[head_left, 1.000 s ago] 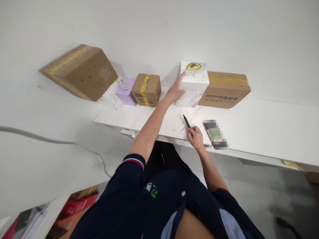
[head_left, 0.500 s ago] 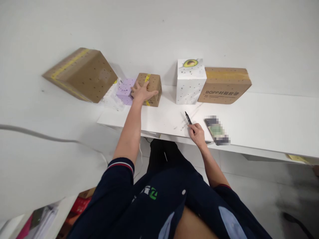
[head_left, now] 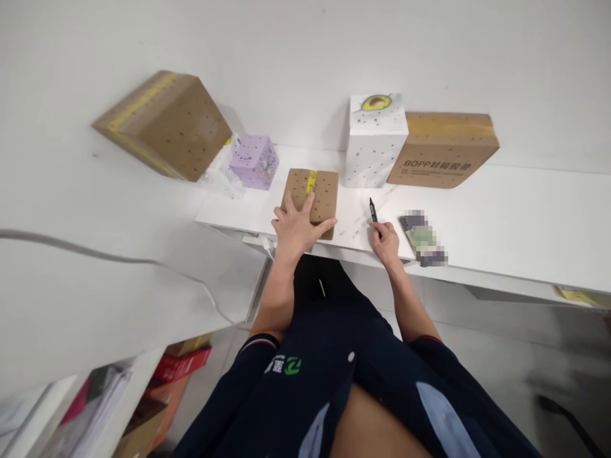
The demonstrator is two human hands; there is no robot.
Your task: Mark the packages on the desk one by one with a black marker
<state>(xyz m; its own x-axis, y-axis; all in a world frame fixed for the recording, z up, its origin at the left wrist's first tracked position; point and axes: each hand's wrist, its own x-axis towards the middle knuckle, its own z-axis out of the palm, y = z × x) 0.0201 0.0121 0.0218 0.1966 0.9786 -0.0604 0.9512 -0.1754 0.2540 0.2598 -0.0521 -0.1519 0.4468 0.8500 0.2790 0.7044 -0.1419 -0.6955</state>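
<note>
On the white shelf, my left hand (head_left: 296, 228) grips a small cardboard box (head_left: 322, 191), its fingers spread over the top and near side. A strip of yellow tape runs across the box's top. My right hand (head_left: 385, 244) is closed around a black marker pen (head_left: 373, 210), whose tip points away from me. To the left of the cardboard box stands a purple patterned box (head_left: 254, 161). Behind the pen is a tall white box (head_left: 375, 149) with an avocado picture. A pixelated, phone-shaped object (head_left: 422, 238) lies right of my right hand.
A brown carton (head_left: 442, 156) with BOPP lettering leans beside the white box. At the left end are crumpled clear plastic (head_left: 224, 175) and a larger taped carton (head_left: 176, 127). A grey cable (head_left: 119, 258) crosses the left side. Lower left, a shelf holds papers and boxes.
My left hand has brought the small cardboard box toward me and to the right, away from the purple box, which now shows fully. My right hand keeps the marker pen near the same spot.
</note>
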